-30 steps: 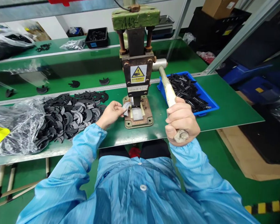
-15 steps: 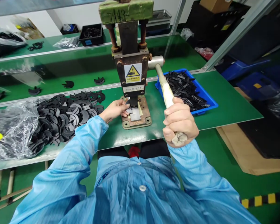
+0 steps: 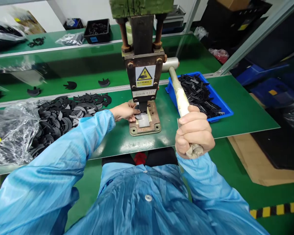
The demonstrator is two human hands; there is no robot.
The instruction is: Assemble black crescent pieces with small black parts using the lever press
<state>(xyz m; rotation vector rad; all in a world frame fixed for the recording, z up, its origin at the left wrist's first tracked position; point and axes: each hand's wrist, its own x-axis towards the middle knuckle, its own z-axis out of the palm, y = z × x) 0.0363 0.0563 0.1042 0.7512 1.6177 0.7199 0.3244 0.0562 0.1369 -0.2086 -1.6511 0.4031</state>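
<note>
A hand press (image 3: 143, 60) with a warning label stands in front of me on the green table. My right hand (image 3: 196, 130) is wrapped round the pale, tape-covered end of its lever (image 3: 180, 91). At the press base (image 3: 155, 121), my left hand (image 3: 124, 111) pinches a dark crescent-shaped plastic piece (image 3: 138, 116) beside the lowered ram (image 3: 143, 106). The piece lies by a metal plate (image 3: 144, 121) on the base. My fingers hide much of it, and whether the ram touches it I cannot tell.
Left of the press lies a heap of dark crescent pieces (image 3: 63, 122), partly in a clear plastic bag (image 3: 13, 137). A blue tray (image 3: 226, 109) of narrow black parts stands at the right. Several single pieces (image 3: 104, 82) lie behind, with a black bin (image 3: 97, 38) farther back.
My left hand has tipped the crescent piece flatter at the ram, with its fingers further over it. My right hand keeps its grip on the lever. The whole view has shifted slightly.
</note>
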